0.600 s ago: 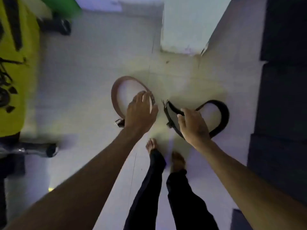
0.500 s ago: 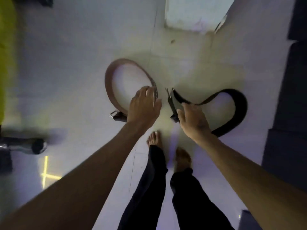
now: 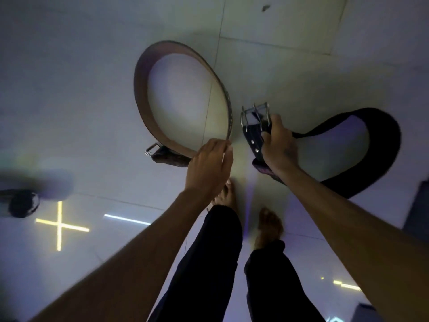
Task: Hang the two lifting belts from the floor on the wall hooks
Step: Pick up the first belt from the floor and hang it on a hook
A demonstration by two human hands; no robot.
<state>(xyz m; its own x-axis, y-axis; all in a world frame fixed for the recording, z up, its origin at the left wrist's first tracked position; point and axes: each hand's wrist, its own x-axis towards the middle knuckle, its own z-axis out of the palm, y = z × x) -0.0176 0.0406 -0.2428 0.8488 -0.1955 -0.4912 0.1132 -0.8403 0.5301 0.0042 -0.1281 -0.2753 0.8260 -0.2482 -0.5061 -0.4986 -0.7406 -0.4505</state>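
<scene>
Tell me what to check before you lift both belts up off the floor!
1. Left hand holding the brown belt: ok, fingers closed over its edge near the buckle end.
2. Right hand holding the black belt: ok, gripped just behind the metal buckle.
3. Belts not tangled together: ok, there is a gap between them.
4. Feet off the belts: ok, both bare feet stand on tile nearer the body.
5. Wall hooks in sight: cannot tell, none show in this view.
6. Dark round thing at far left out of the way: ok, well apart.
</scene>
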